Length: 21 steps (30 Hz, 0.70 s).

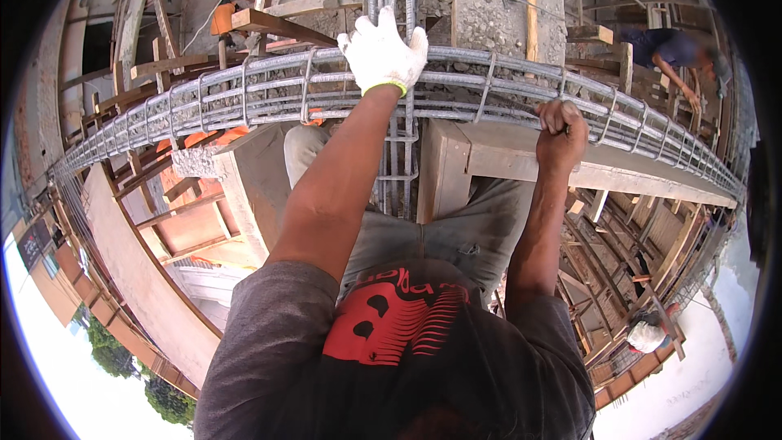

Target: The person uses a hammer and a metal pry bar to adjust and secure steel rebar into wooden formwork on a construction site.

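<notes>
Two hands are on the rebar cage (489,81) lying across in front of me: my gloved left hand (381,53) rests flat over its top bars, my bare right hand (560,126) is fisted around one bar. I judge it heavy, stiff and rough; best gripped beside a stirrup.

I'm high on a building site: steel rebar cage (456,85), raw concrete column (497,8), timber props (187,204) all around.
</notes>
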{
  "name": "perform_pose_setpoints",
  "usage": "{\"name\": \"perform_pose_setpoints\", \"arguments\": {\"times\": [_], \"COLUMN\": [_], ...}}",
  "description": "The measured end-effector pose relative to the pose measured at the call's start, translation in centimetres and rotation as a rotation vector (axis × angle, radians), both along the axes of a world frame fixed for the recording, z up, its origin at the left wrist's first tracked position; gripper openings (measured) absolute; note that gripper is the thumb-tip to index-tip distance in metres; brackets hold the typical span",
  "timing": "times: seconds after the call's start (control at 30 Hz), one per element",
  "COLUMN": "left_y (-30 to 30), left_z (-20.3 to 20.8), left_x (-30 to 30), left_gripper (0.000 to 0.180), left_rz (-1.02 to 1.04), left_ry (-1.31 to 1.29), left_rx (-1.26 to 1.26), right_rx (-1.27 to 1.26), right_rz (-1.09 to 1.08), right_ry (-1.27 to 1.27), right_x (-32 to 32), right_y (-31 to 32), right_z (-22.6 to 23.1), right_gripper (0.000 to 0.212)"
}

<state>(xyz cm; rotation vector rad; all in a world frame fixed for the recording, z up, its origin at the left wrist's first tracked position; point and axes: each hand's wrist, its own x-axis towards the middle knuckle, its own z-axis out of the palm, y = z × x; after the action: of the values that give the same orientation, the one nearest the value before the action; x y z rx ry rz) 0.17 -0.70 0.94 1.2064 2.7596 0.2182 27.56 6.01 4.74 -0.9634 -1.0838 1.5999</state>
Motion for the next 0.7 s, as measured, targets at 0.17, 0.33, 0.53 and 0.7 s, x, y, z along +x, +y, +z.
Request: {"name": "perform_pose_setpoints", "arguments": {"times": [0.17, 0.33, 0.53, 0.7], "left_y": [0.6, 0.6, 1.1, 0.8], "left_z": [-0.6, -0.2, -0.5, -0.7], "left_x": [0.1, -0.8, 0.2, -0.4], "left_gripper": [0.066, 0.064, 0.064, 0.065], "left_rz": [-0.016, 0.013, -0.009, 0.0], "left_ry": [0.03, -0.005, -0.034, 0.017], "left_rx": [0.068, 0.075, 0.076, 0.126], "right_rx": [0.068, -0.025, -0.148, -0.031], "right_rz": [-0.122, 0.106, 0.094, 0.392], "right_ry": [-0.01, 0.096, 0.009, 0.284], "right_x": [-2.9, -0.9, 0.2, -0.2], "right_y": [-1.5, 0.5, 4.1, 6.2], "right_z": [-0.3, 5.8, 2.9, 17.6], "right_gripper": [0.034, 0.033, 0.035, 0.031]}}
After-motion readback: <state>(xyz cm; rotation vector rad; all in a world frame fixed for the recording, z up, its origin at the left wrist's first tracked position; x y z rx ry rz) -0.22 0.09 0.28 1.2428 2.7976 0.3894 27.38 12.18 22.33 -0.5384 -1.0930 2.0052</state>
